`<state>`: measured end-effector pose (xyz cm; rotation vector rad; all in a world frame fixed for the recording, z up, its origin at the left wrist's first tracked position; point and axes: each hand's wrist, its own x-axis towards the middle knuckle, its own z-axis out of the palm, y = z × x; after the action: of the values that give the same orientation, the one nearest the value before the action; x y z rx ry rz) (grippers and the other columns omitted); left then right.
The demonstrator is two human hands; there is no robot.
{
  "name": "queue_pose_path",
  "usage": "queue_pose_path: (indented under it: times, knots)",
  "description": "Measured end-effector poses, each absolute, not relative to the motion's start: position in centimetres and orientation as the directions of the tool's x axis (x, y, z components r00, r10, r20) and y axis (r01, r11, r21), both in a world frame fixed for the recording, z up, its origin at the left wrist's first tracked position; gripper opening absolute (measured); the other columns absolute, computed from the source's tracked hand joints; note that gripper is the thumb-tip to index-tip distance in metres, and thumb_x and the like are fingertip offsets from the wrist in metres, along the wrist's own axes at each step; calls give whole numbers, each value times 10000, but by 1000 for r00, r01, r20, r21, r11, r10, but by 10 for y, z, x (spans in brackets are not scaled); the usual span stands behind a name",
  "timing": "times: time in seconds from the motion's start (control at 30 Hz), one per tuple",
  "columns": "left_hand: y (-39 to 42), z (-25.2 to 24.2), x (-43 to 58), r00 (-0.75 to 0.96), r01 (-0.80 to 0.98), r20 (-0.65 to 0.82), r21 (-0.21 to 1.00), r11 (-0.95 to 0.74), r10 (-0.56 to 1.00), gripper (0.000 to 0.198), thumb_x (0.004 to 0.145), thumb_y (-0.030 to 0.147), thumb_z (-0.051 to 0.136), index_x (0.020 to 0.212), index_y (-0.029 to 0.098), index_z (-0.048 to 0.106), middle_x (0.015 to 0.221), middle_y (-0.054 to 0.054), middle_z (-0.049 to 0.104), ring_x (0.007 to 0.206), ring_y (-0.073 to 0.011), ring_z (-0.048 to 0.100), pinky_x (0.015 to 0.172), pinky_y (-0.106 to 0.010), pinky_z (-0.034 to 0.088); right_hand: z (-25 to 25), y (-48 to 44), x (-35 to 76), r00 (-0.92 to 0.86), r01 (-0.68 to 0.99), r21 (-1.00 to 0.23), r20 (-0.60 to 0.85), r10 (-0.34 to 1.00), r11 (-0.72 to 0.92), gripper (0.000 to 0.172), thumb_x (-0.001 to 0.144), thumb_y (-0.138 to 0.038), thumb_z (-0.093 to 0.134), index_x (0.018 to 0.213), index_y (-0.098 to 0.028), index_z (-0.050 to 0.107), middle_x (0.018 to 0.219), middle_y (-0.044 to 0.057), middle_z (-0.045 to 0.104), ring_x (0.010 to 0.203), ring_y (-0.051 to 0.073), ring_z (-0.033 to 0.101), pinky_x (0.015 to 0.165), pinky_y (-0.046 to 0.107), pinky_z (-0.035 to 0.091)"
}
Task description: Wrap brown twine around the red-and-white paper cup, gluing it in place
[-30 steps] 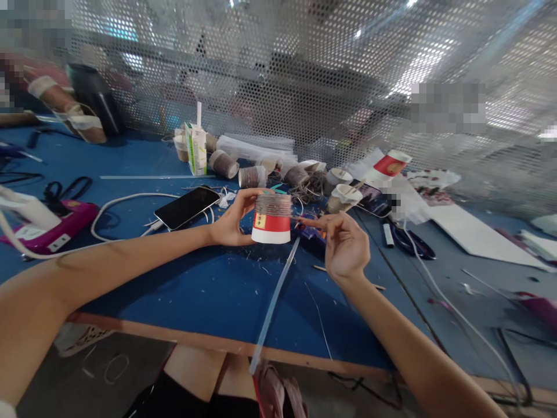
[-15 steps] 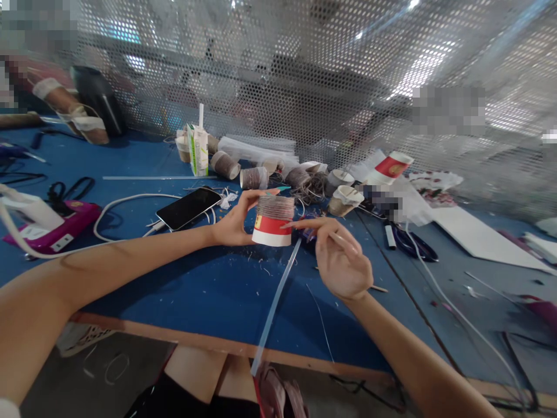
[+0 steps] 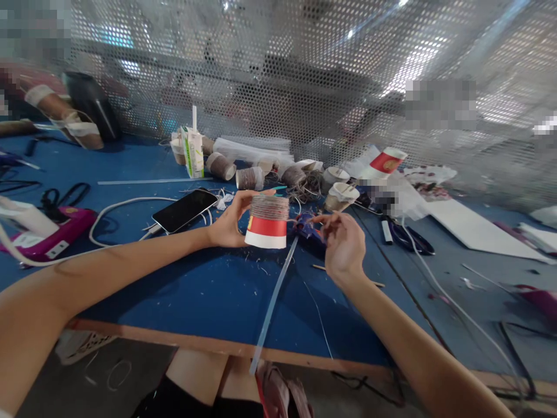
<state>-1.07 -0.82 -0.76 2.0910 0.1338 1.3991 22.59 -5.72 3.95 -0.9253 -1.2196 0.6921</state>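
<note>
My left hand [image 3: 230, 223] grips a paper cup [image 3: 266, 232] from its left side, the cup upside down above the blue table. The cup has a red band and a white rim, and grey-brown cord [image 3: 270, 204] is wound round its upper part. A short stretch of the cord runs out from the cup's right side towards my right hand [image 3: 346, 247]. That hand is closed, thumb and index finger pinched together, apart from the cup. Behind its fingertips lies a blue glue gun [image 3: 310, 227], partly hidden, with a long clear glue stick [image 3: 275, 305] reaching over the table edge.
A phone [image 3: 185, 210] on a white cable lies left, near a purple power strip [image 3: 56, 238]. Behind are a drink carton [image 3: 192, 152], several cord-wrapped cups [image 3: 220, 166] and tangled cord [image 3: 311, 187]. Scissors [image 3: 413, 239] and a white board [image 3: 483, 229] are at right.
My right hand has drawn away from the cup's red band to the right, its fingers curling in. The left hand still holds the cup, and the view has shifted slightly.
</note>
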Motion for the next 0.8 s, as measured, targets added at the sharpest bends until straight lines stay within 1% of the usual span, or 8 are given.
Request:
queue_pose_path:
  times: [0.07, 0.1, 0.2, 0.27, 0.4, 0.57, 0.7, 0.8]
  knots:
    - [-8, -8, -11, 443, -217, 795, 544, -810, 415, 896, 665, 401, 870, 1326, 315, 272, 1545, -190, 399, 1430, -346, 455, 1150, -586, 418, 38, -60, 226, 201, 164, -754, 657, 726, 637, 237, 820, -490, 612, 815, -264, 540, 866, 23, 680, 858, 217, 655, 706, 372, 505]
    - [-7, -8, -11, 447, -198, 789, 546, -814, 421, 902, 661, 399, 871, 1329, 305, 272, 1543, -197, 400, 1431, -347, 454, 1158, -579, 411, 38, -63, 225, 110, 220, -672, 737, 666, 707, 273, 806, -496, 644, 934, -277, 545, 1046, 45, 683, 1008, 245, 649, 825, 431, 520]
    - [-7, -9, -11, 465, -152, 774, 548, -823, 430, 926, 641, 414, 879, 1341, 270, 289, 1525, -209, 418, 1428, -360, 453, 1175, -577, 391, 41, -73, 218, -270, 342, -452, 792, 547, 824, 680, 693, -514, 767, 1256, -298, 451, 1426, 105, 510, 1358, 336, 469, 1086, 586, 405]
    - [-8, -10, -12, 483, -137, 767, 542, -829, 422, 934, 628, 428, 885, 1344, 255, 310, 1485, -212, 458, 1393, -369, 491, 1154, -576, 418, 42, -78, 214, -425, 439, -347, 732, 532, 829, 874, 659, -468, 810, 1391, -292, 366, 1472, 132, 453, 1398, 361, 421, 1138, 605, 355]
    - [-8, -12, -13, 544, -82, 734, 529, -845, 407, 999, 630, 426, 888, 1404, 253, 281, 1425, -205, 504, 1335, -364, 546, 1114, -555, 469, 37, -79, 212, -462, 519, -243, 727, 508, 820, 889, 707, -321, 772, 1463, -323, 305, 1434, 119, 462, 1339, 348, 481, 1121, 579, 387]
    - [-7, -12, -13, 529, -15, 782, 395, -919, 328, 1245, 577, 491, 909, 1527, 244, 143, 1579, -232, 284, 1475, -418, 339, 1204, -608, 340, 31, -73, 215, -415, 556, -197, 776, 475, 807, 911, 701, -262, 755, 1475, -335, 281, 1398, 114, 494, 1294, 356, 507, 1070, 608, 405]
    - [-9, -9, -12, 522, 66, 801, 303, -951, 292, 1057, 752, 409, 810, 1544, 258, 127, 1467, -201, 439, 1421, -382, 435, 1165, -622, 384, 30, -72, 215, -482, 612, -112, 732, 481, 783, 836, 759, -287, 746, 1467, -316, 302, 1406, 129, 507, 1313, 375, 491, 1077, 634, 379]
    - [-9, -8, -12, 472, 98, 820, 318, -943, 326, 922, 796, 408, 773, 1514, 250, 215, 1356, -177, 521, 1337, -350, 527, 1115, -590, 457, 29, -71, 215, -481, 626, -102, 730, 485, 773, 954, 787, -362, 753, 1508, -303, 130, 1495, 168, 424, 1382, 384, 425, 1087, 652, 376]
